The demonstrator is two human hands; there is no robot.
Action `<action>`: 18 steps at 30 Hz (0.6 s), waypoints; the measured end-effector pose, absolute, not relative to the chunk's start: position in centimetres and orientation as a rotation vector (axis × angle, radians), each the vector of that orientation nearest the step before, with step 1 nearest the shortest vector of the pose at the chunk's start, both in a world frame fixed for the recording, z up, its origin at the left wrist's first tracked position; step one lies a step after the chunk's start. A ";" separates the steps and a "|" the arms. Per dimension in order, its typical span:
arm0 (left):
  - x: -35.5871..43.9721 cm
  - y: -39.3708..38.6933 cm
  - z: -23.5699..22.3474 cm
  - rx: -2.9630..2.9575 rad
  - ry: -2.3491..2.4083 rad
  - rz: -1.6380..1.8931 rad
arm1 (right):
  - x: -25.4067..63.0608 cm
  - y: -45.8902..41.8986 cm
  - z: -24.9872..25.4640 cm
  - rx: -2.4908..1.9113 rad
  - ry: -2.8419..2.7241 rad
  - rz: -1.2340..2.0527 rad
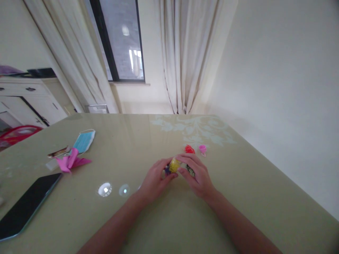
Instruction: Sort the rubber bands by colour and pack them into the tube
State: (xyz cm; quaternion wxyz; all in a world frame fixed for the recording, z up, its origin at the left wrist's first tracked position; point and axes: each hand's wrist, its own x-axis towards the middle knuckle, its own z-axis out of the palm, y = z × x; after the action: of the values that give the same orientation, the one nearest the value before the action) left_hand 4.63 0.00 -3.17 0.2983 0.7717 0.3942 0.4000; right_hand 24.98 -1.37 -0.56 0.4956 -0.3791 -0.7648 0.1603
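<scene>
We have our left hand (156, 177) and right hand (197, 177) near each other, both clamped on a small yellow item (174, 165) between them — whether it touches the surface (172, 225), we cannot tell. Just beyond lie a red bundle (189, 149) and pink cup (202, 149).

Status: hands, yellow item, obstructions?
Left hand, right hand at yellow item. Item partly covered, grip unclear. Red bundle, pink cup beyond hands, apparently not blocking.

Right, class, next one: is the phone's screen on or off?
Off, by the look of it: the phone shows a black face with nothing lit up.
</scene>
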 end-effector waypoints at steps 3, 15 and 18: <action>4.3 0.1 -3.1 2.208 1.129 1.070 | 25.6 -1.3 -0.4 -0.919 -1.922 0.274; 4.2 0.2 -3.2 2.310 1.131 1.054 | 26.1 -1.4 0.5 -0.850 -1.973 0.306; 4.3 0.2 -3.5 2.166 1.166 1.080 | 27.5 -0.6 1.4 -0.894 -1.772 0.318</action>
State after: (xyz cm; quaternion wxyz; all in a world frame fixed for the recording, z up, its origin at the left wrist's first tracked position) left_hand 4.25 0.20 -3.50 0.2255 0.7855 0.4228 0.3917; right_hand 27.51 -0.56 1.42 0.5361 -0.3756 -0.7441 0.1335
